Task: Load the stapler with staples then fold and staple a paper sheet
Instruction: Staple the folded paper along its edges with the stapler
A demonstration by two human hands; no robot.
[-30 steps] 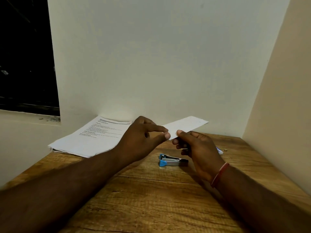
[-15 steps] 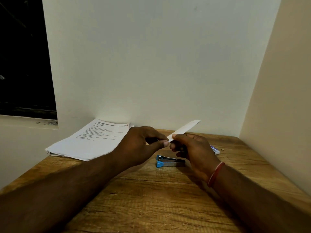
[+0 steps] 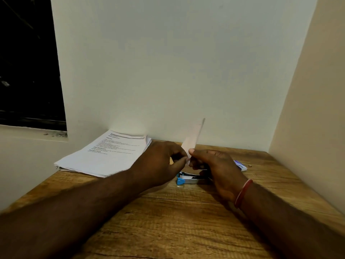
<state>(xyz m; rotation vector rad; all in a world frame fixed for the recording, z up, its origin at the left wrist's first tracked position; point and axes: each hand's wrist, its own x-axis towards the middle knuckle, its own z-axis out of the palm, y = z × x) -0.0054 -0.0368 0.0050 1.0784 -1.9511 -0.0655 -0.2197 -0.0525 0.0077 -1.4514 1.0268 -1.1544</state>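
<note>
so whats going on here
A person is holding a narrow folded paper upright over the table, with the left hand and right hand both pinching its lower end. The stapler lies on the table just below the hands, untouched. A stack of printed sheets sits to the left by the wall, and a small box lies behind the right hand. No stapling is under way yet.

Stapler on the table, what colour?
The stapler is blue with a silver metal middle; it shows best in the head view.
</note>
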